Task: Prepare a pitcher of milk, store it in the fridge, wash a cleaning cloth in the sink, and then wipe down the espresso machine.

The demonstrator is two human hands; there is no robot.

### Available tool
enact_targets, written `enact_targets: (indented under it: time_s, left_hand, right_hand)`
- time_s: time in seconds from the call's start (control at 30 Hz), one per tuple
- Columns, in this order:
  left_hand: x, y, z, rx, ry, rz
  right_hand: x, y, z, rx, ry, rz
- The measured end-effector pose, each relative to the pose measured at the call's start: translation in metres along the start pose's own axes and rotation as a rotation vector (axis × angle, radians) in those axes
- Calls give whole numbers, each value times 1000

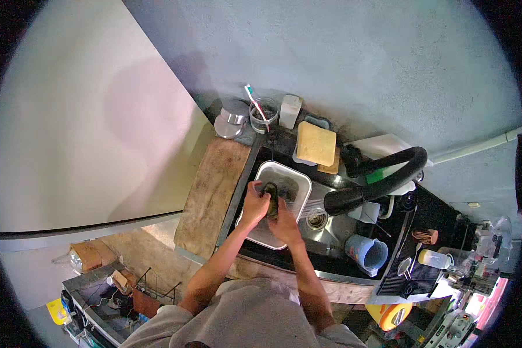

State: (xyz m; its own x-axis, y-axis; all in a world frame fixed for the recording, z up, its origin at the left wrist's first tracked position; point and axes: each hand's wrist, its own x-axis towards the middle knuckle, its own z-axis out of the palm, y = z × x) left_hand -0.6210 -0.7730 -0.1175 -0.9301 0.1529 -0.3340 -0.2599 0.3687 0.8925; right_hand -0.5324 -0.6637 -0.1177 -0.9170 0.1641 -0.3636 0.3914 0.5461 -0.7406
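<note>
Over a white rectangular basin in the sink, both hands hold a dark green, oblong thing with a darker edge; its kind I cannot make out. My left hand grips it from the left side, fingers curled at its upper end. Lower and to the right, my right hand closes on its near end. Water streams from the thick black faucet toward the basin and my right hand. Part of the thing is covered by my fingers.
A worn wooden board lies left of the sink. Behind stand a glass jar with a toothbrush and a yellow sponge. A blue pitcher sits to the right, near a small strainer and a bottle.
</note>
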Motion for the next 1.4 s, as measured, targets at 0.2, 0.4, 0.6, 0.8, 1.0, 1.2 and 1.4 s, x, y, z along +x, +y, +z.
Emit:
enact_targets:
  time_s: [0.2, 0.4, 0.6, 0.8, 1.0, 1.2, 1.4]
  left_hand:
    - [-2, -8, 16, -296, -63, -91]
    - [-10, 30, -28, 60, -116, 26]
    - [-8, 20, -52, 142, -499, -348]
    - [-10, 12, -47, 421, -708, -229]
    - [-12, 52, -63, 214, -337, 150]
    - [-46, 139, -114, 426, -453, 261]
    - [-17, 121, -96, 503, -414, 290]
  right_hand:
    - [-7, -23, -21, -229, 173, -136]
    - [-21, -13, -39, -353, 233, -302]
    - [-29, -29, -47, -375, 181, -172]
    - [-47, -50, -71, -67, 95, -425]
    - [-67, -57, -111, -205, 60, -212]
    - [-74, -58, -113, -257, 350, -426]
    - [-55, -36, -113, -316, 262, -400]
